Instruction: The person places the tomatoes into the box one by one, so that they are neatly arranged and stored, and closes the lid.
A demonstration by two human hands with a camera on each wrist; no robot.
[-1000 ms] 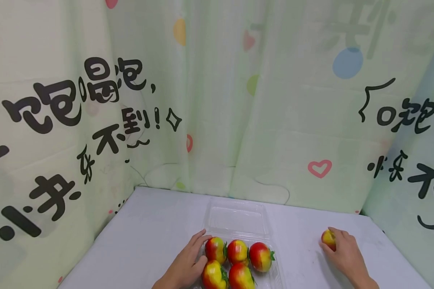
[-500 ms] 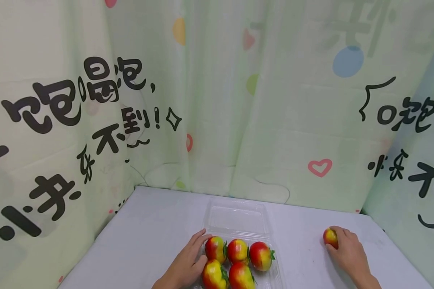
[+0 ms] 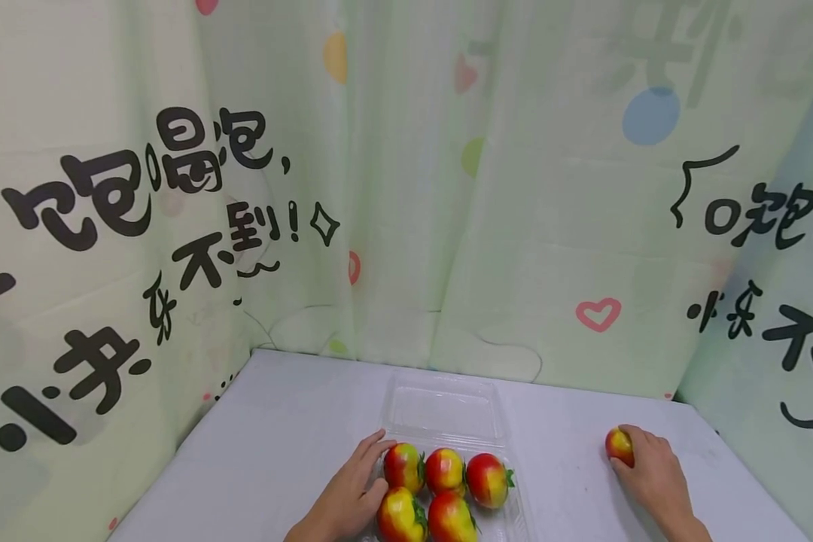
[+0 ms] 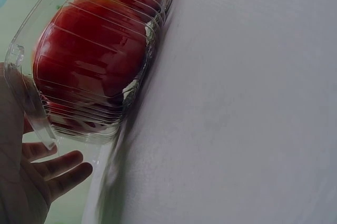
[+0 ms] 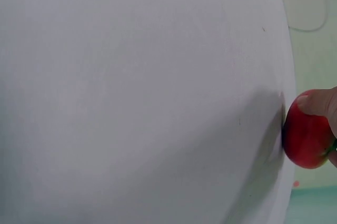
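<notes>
My left hand [image 3: 348, 489] rests against the left side of a clear plastic clamshell box [image 3: 518, 519], fingers mostly straight. In the left wrist view its fingers [image 4: 60, 166] are spread beside the end of the box. Several red-and-yellow fruits [image 3: 489, 482] with green leafy tops lie in the box. Off to the right, my right hand [image 3: 653, 470] grips another such fruit [image 3: 619, 446] at the table surface. The right wrist view shows a thumb pressed on this red fruit [image 5: 306, 138], with its green top partly hidden by the hand.
The box's transparent lid [image 3: 443, 410] lies folded back, away from me. A white-covered table [image 3: 264, 421] extends on both sides of the box. Printed pale green curtains [image 3: 406, 226] enclose the table at the back and sides.
My right hand and the fruit in it shifted slightly to the right, then stayed still. My left hand and the box hold the same position.
</notes>
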